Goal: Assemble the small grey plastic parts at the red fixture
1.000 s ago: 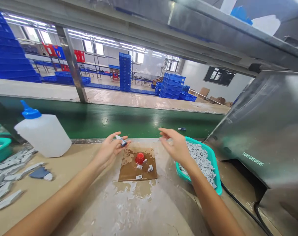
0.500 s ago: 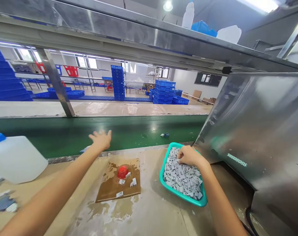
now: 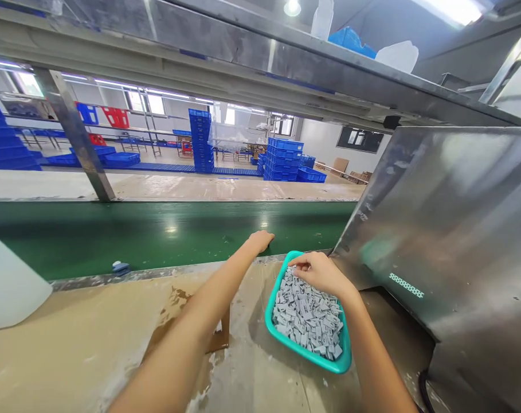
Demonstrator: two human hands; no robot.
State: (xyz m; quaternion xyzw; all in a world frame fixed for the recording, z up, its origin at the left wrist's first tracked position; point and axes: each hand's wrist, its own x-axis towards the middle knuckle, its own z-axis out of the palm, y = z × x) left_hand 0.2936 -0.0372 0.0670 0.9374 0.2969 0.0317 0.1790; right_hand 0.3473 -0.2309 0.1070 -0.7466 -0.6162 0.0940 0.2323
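Note:
My left hand point(image 3: 261, 241) reaches over the green conveyor belt point(image 3: 200, 229), its fingers bent down and closed near the belt's near edge. A dark bit shows under those fingertips, too hidden to name. Above the far end of a teal plastic basket point(image 3: 305, 361), my right hand point(image 3: 318, 271) is closed with fingertips and thumb together; whatever they hold is hidden. Many small grey plastic pieces point(image 3: 307, 315) fill the basket. A small blue-and-white piece point(image 3: 121, 267) lies farther left at the belt's near edge. My left forearm covers most of a wet brown board point(image 3: 219, 341).
A large metal housing point(image 3: 449, 229) stands close on the right. At the left is a white plastic jug point(image 3: 11, 287). A metal shelf point(image 3: 243, 63) runs overhead, with a slanted post point(image 3: 75, 132). Blue crates point(image 3: 283, 158) are stacked beyond the belt.
My left hand has swung right along the belt and closed from spread fingers. My right hand has lifted slightly toward the basket's far rim. The blue-and-white piece at the left now sits farther left.

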